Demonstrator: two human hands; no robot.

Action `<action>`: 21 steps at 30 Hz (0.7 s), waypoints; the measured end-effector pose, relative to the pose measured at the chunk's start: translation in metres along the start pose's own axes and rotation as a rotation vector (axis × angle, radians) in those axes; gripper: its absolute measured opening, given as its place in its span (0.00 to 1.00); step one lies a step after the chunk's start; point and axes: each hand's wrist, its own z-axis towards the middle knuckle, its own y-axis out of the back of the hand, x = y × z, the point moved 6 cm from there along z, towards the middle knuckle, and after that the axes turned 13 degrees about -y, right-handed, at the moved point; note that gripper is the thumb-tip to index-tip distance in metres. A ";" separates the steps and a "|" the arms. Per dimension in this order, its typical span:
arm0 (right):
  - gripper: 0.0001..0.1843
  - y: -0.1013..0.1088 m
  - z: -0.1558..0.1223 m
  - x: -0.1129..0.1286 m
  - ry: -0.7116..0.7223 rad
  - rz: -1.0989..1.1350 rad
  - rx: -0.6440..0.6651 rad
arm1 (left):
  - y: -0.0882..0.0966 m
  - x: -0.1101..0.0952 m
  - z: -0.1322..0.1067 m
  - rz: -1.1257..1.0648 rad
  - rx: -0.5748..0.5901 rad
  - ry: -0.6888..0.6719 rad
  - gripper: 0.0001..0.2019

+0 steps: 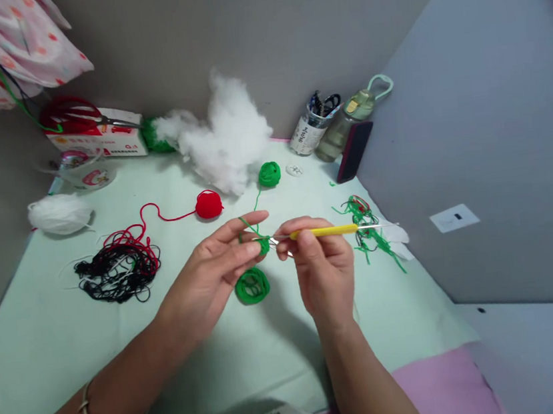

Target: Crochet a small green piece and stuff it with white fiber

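Pinched between the thumb and fingers of my left hand (pixel 217 258) is a small piece of green crochet work (pixel 264 245). Green yarn runs over the left fingers and back to a small green yarn ball (pixel 269 174). My right hand (pixel 322 262) grips a crochet hook (pixel 330 231) with a yellow handle, its metal tip at the green piece. A thin metal wire-like thing shows by the right fingertips; I cannot make out what it is. Just below the hands, a coil of green yarn (pixel 252 286) lies on the table.
Black and red yarn lies tangled (pixel 117 267) at left, near a red yarn ball (pixel 208 204) and white yarn (pixel 60 214). White stuffing (pixel 227 132), scissors (pixel 89 117), a pen cup (pixel 308 132), a bottle (pixel 342 125) and a phone (pixel 354 152) stand behind. Yarn scraps (pixel 369 222) lie right.
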 end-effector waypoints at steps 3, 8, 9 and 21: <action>0.07 -0.004 -0.001 -0.003 -0.024 -0.032 0.020 | -0.001 0.001 -0.001 0.136 0.033 -0.021 0.18; 0.09 -0.002 0.000 -0.004 -0.089 0.099 0.049 | 0.004 -0.003 -0.002 0.246 0.004 -0.040 0.18; 0.09 -0.002 0.000 -0.003 -0.082 0.100 0.052 | 0.005 -0.004 -0.002 0.256 0.002 -0.047 0.18; 0.14 -0.013 -0.025 0.019 0.435 -0.397 -0.029 | 0.011 -0.016 -0.005 0.495 -0.043 -0.219 0.20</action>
